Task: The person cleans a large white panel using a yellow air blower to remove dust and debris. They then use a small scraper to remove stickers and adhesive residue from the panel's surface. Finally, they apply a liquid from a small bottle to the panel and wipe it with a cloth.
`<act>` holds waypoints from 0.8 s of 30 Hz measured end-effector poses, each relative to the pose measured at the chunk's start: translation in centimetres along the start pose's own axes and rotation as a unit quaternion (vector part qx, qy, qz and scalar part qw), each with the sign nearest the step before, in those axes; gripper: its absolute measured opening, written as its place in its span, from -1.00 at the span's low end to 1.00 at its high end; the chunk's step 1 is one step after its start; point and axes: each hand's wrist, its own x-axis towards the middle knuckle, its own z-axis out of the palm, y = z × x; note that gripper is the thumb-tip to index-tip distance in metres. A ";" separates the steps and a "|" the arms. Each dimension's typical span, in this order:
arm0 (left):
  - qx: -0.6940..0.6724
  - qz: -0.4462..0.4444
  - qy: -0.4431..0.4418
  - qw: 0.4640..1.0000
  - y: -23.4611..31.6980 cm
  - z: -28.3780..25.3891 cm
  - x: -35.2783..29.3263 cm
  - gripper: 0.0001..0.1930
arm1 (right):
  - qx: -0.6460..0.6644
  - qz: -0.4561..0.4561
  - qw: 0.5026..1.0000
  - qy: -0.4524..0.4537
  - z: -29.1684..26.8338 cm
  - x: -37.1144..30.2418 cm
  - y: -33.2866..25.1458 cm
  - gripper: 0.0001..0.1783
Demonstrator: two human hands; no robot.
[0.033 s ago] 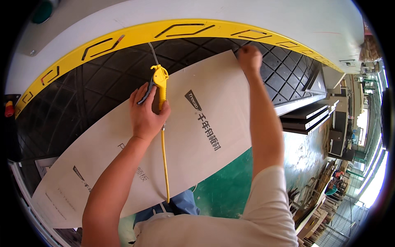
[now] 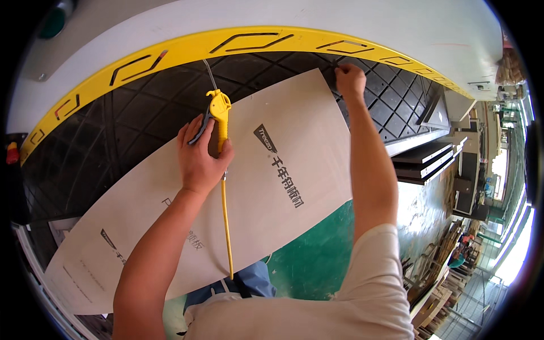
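My left hand [image 2: 201, 158] is wrapped round the handle of a yellow air blow gun [image 2: 221, 110] with a dark trigger lever and a thin metal nozzle pointing away from me. A yellow hose [image 2: 226, 221] runs from its handle back toward my body. Under it lies a large, pale, film-covered board [image 2: 309, 122] with dark printing. My right hand [image 2: 350, 82] is closed just past the board's far right corner, above a black grooved bed [image 2: 391, 90]. Whether its bent fingers pinch anything small is too unclear to tell.
A yellow slotted guard strip [image 2: 249, 39] curves across the far side, below a pale machine body [image 2: 340, 17]. Dark panels [image 2: 422, 161] are stacked at the right. Green floor [image 2: 309, 249] shows below the board, and timber pieces [image 2: 439, 294] stand at the lower right.
My right hand and forearm have shifted slightly to the right, away from the board's corner. My left hand and the air blow gun have stayed almost in place.
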 end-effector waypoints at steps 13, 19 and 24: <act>0.029 0.003 -0.005 1.000 -0.3 -0.2 0.0 -0.50 | 0.015 -0.090 0.995 -0.040 1.1 -3.1 -5.4 -0.76; 0.014 -0.011 0.000 1.000 0.0 -0.6 0.1 -0.50 | 0.013 -0.238 0.971 0.013 1.8 -3.1 -4.8 -0.84; -0.011 -0.013 0.013 1.000 0.3 -0.6 0.0 -0.49 | 0.025 -0.280 0.959 0.017 1.6 -5.2 -5.9 -0.87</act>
